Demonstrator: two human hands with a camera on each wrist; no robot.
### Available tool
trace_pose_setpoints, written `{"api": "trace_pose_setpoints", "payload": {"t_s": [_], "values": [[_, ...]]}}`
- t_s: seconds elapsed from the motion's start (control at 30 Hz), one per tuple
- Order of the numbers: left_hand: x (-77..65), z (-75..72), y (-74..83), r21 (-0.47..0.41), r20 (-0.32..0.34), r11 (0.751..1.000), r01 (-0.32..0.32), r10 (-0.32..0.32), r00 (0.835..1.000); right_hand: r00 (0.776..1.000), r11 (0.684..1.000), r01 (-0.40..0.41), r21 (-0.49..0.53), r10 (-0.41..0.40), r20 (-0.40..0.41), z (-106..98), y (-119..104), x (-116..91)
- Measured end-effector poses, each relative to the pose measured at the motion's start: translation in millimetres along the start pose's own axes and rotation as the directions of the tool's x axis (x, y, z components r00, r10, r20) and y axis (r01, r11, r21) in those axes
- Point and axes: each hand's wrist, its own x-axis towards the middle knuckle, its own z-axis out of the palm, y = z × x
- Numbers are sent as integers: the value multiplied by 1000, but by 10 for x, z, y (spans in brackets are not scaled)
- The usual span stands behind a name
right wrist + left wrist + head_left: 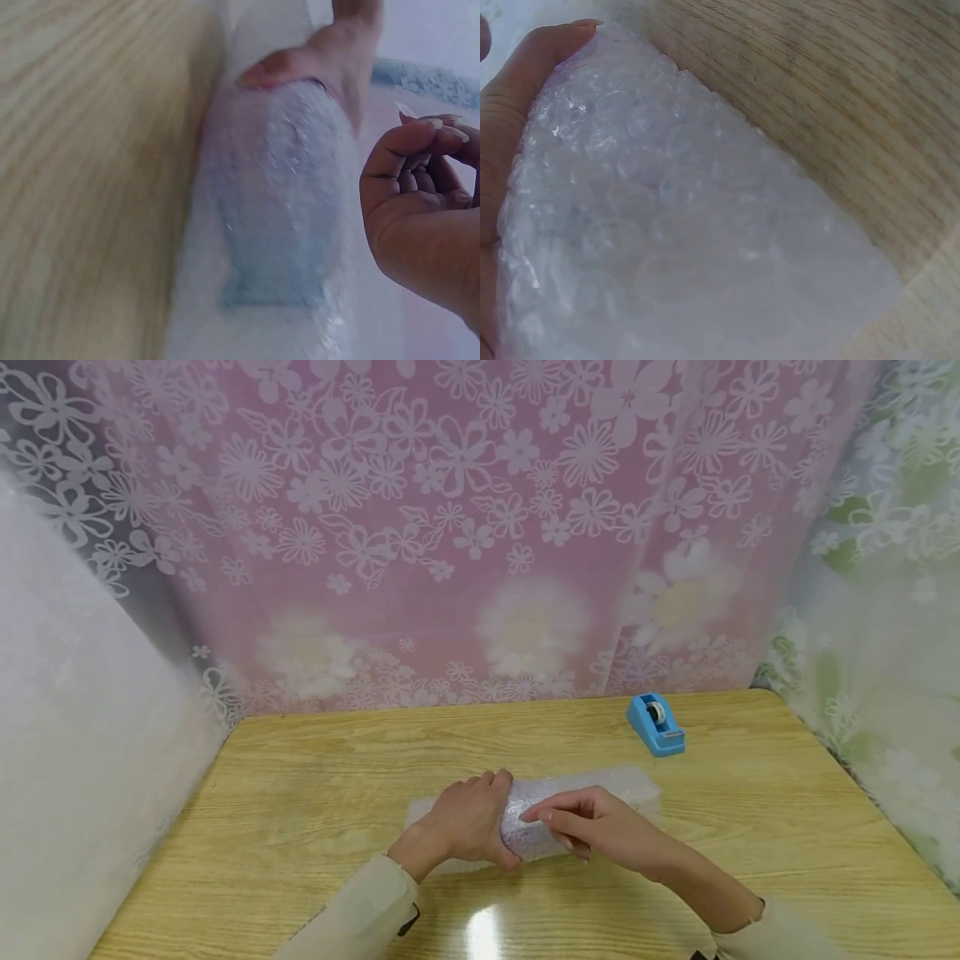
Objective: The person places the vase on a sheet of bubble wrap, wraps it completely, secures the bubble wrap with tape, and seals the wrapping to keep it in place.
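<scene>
A roll of clear bubble wrap lies lengthwise across the table, its flattened ends reaching past the middle on both sides. Through the layers in the right wrist view shows a bluish, vase-like shape, blurred by the bubbles. My left hand grips the roll from above, thumb on the near side and fingers over the far side. My right hand is at the roll's middle, its index fingertip at the wrap and its other fingers curled. Whether those fingertips hold anything is too small to tell.
A blue tape dispenser stands near the back right of the wooden table. Flowered pink curtain hangs along the back edge, with pale sheets at both sides.
</scene>
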Motion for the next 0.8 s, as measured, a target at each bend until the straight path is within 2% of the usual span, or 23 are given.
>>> {"api": "trace_pose_setpoints", "payload": {"t_s": [0.2,0.43,0.8], "values": [[-4,13,-9,-19,-12,1000,-11,11,1000,1000,999,-10,36,10,-1,117,135,85],[4,13,-22,-19,-13,1000,-13,12,1000,999,999,-27,-22,26,-38,158,253,117],[6,19,-28,6,-25,1000,-20,20,999,995,996,43,-75,-50,-86,208,404,143]]}}
